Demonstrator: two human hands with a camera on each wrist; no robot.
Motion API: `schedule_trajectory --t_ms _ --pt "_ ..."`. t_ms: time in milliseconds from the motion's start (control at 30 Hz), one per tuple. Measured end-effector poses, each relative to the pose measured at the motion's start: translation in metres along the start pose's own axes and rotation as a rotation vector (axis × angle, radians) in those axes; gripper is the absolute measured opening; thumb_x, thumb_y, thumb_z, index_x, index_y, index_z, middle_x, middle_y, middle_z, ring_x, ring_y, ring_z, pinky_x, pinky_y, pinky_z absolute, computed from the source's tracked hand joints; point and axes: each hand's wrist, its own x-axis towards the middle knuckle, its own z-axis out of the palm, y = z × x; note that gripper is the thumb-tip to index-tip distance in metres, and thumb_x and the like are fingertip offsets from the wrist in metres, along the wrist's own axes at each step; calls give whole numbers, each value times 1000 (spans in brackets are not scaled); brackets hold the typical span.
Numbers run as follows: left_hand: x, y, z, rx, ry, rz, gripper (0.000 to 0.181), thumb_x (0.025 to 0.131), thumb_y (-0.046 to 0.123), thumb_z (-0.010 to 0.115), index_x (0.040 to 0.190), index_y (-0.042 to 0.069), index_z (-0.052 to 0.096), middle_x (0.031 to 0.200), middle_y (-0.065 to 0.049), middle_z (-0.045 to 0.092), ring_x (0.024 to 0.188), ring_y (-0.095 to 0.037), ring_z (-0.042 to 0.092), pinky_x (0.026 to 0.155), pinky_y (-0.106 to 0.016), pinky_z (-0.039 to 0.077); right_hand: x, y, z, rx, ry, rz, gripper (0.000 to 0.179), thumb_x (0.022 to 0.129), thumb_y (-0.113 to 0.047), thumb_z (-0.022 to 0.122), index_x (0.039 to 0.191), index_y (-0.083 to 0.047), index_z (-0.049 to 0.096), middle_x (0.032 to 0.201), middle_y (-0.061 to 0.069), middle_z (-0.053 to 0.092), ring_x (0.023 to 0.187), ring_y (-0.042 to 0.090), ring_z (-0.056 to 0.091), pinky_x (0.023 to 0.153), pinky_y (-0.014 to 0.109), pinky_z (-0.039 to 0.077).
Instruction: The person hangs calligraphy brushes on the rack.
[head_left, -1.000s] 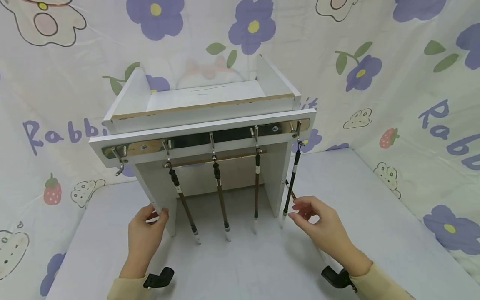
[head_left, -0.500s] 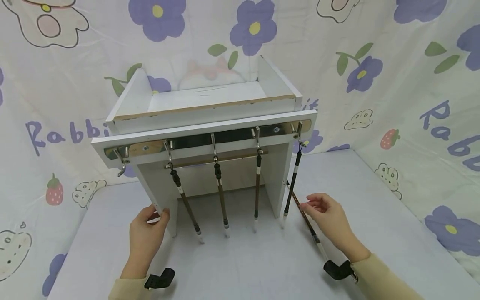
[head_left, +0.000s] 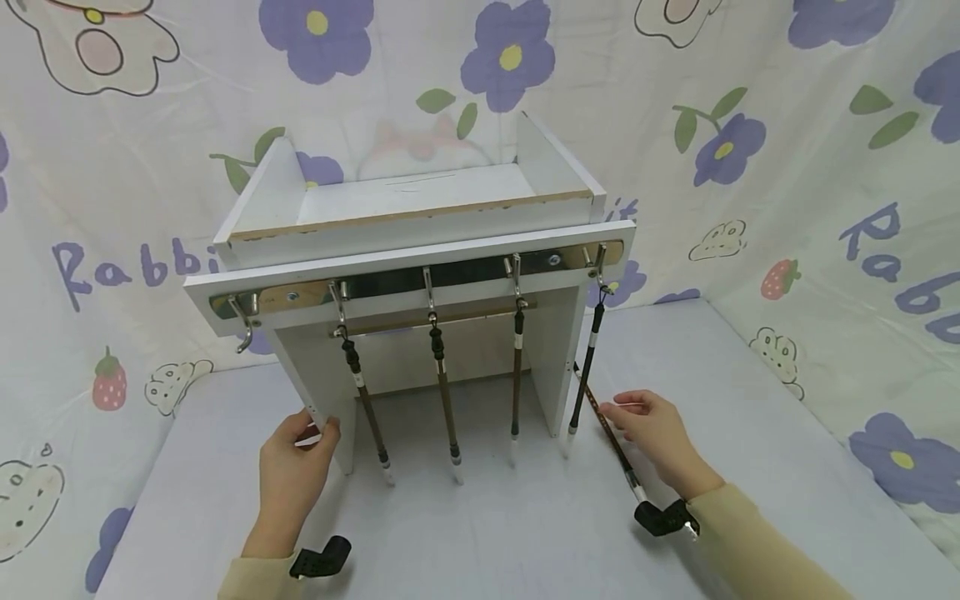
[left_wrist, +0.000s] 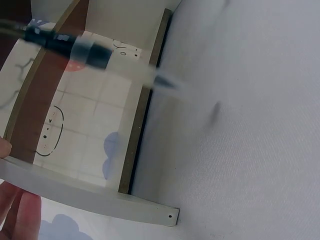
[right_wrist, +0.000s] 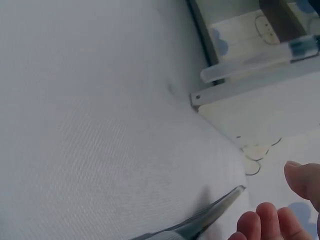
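Note:
My left hand point(head_left: 291, 475) pinches the front edge of the left side panel point(head_left: 311, 375) of a white shelf stand. My right hand point(head_left: 660, 429) hovers beside a brown writing brush point(head_left: 619, 455) that lies on the table; its thumb and fingers are apart in the right wrist view, with nothing between them. Several brushes with clear tip caps hang from the stand's hooks: a leftmost one point(head_left: 367, 408), two in the middle, including a brown one point(head_left: 446, 392), and a dark rightmost one point(head_left: 588, 358). In the left wrist view a hanging brush point(left_wrist: 90, 52) is blurred.
A metal hook rail point(head_left: 382, 283) runs along the stand's front; its far-left hook point(head_left: 242, 325) bears no brush. An open-topped shelf point(head_left: 420, 190) sits above. White cloth point(head_left: 750, 433) covers the table, and a patterned curtain point(head_left: 795, 208) hangs behind and at the right.
My right hand has moved right, away from the lower end of the rightmost hanging brush, uncovering the lying brush. The leftmost hanging brush sways slightly. My left hand stays on the panel.

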Motion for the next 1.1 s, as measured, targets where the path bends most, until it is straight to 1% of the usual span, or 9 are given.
schedule_trajectory --t_ms 100,167,300,500,600,767,900,1100 --pt "0 0 1 0 1 1 36 94 26 62 124 7 65 114 -10 65 95 -29 65 71 -40 58 7 5 0 -7 -19 45 54 89 -36 70 125 1 53 111 15 65 90 22 63 73 28 53" --pt "0 0 1 -3 0 1 35 94 26 63 124 8 65 114 -10 65 95 -28 65 72 -40 58 10 8 0 -17 -35 74 56 89 -37 70 126 1 52 112 15 64 90 20 62 74 27 52" --pt "0 0 2 -9 0 9 34 94 26 62 123 8 66 113 -8 66 95 -26 65 73 -38 58 14 7 -1 -57 -60 116 55 88 -39 71 125 -1 54 112 14 63 91 21 60 76 27 50" --pt "0 0 2 -6 8 1 35 94 27 62 124 8 65 113 -9 66 95 -27 65 73 -40 58 20 3 2 -129 -111 117 46 85 -34 74 113 0 61 102 10 61 88 22 55 71 28 48" --pt "0 0 1 -9 2 -5 36 94 28 62 124 8 65 114 -9 66 96 -27 65 73 -40 58 24 3 5 -166 -105 123 39 84 -29 76 107 -1 64 96 9 61 84 21 54 68 28 47" --pt "0 -2 -1 -2 14 -6 35 93 27 63 123 8 66 112 -9 66 94 -27 66 70 -37 58 29 3 12 -214 -82 95 30 82 -21 77 99 0 65 91 9 62 80 21 54 65 29 47" --pt "0 -3 -2 2 22 1 34 93 26 64 122 8 66 111 -10 66 93 -29 66 68 -37 58 29 4 14 -219 -68 90 27 81 -17 77 97 2 66 91 10 63 79 21 56 64 29 47" --pt "0 -3 1 -2 13 15 35 94 28 62 123 8 66 114 -9 66 96 -28 65 70 -39 58 29 2 8 -217 -75 138 25 83 -17 76 98 1 68 88 8 64 77 20 56 64 29 46"
